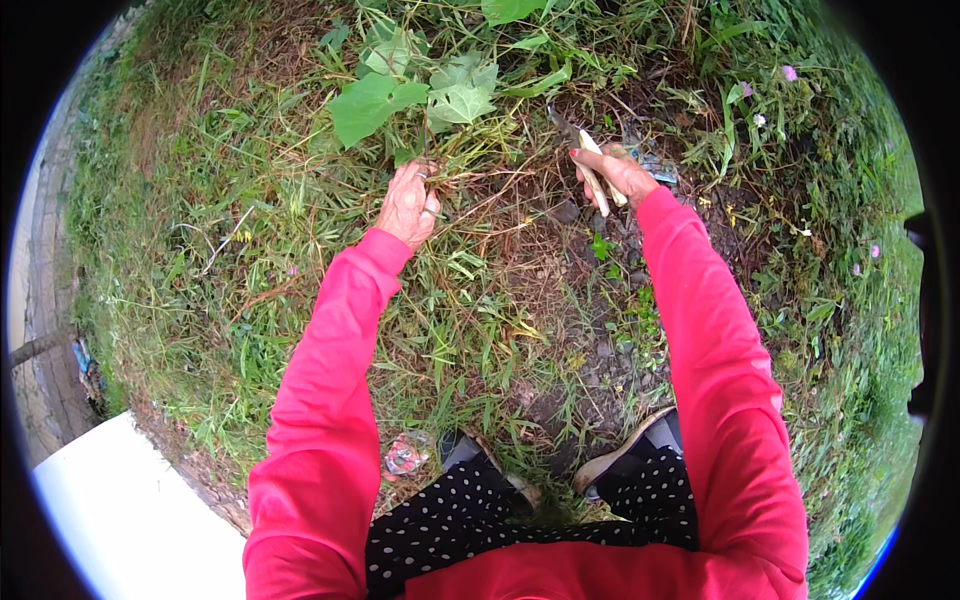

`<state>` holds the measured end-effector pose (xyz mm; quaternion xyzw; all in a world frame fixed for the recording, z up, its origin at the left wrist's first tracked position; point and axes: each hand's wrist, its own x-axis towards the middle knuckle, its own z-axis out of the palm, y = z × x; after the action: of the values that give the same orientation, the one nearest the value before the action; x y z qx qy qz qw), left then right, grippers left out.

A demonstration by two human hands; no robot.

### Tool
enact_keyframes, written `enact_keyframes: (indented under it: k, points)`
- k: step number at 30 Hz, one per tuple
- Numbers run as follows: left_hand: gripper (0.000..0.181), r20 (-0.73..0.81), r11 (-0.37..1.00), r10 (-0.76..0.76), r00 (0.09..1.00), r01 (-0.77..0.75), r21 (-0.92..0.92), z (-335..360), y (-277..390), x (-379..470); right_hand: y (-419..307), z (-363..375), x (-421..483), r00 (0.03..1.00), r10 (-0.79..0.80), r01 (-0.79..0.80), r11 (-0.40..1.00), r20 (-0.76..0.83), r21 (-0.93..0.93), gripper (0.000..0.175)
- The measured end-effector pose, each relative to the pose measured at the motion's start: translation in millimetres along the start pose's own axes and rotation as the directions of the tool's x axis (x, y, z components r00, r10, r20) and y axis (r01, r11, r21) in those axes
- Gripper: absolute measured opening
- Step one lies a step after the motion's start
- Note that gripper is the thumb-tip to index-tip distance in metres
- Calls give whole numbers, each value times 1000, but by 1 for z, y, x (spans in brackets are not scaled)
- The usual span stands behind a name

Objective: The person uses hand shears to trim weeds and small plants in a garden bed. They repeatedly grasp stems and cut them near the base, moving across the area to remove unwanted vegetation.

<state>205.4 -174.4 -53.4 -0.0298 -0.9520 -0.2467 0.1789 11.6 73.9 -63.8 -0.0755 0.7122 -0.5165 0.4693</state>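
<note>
My left hand (pixel 411 199) is closed around a bunch of plant stems (pixel 442 169) at the upper middle. Broad green leaves (pixel 375 105) stand just above that hand. My right hand (pixel 615 174) grips the pale handles of garden pruning shears (pixel 590 161), whose dark blades point up and to the left. The shears are to the right of the bunch and apart from it. Whether the blades are closed cannot be told. Cut or flattened grass (pixel 465 300) lies between and below the hands.
Crumpled plastic litter (pixel 406 454) lies by my left shoe (pixel 510 472); my right shoe (pixel 622 454) is on soil. More plastic (pixel 660 169) lies beyond my right hand. A bright white surface (pixel 127 517) is at lower left, paving (pixel 45 390) above it. Flowering weeds (pixel 787 73) grow on the right.
</note>
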Motion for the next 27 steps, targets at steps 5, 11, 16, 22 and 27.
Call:
enact_keyframes:
  k: [5, 11, 16, 22, 27]
  points:
    - [33, 11, 998, -47, 999, 47, -49, -1, 3, -1, -8, -9, -7, 985, 52, -29, 989, 164, -143, 44]
    - [32, -23, 998, 20, 1000, -22, -59, -1, 4, 0, -46, 2, 21, 968, 138, -47, 920, 209, -388, 48]
    - [32, -6, 999, -33, 999, 32, -23, 1, 2, -3, -52, 13, 31, 984, 47, 39, 883, 173, -467, 52]
    - [33, -24, 1000, -8, 1000, 7, -20, 0, -1, -3, -34, 9, 19, 986, 13, 53, 919, 165, -390, 52]
    - [34, -37, 999, -11, 999, 9, -31, 2, 1, -4, -19, -8, 9, 983, 81, -7, 910, 163, -414, 50]
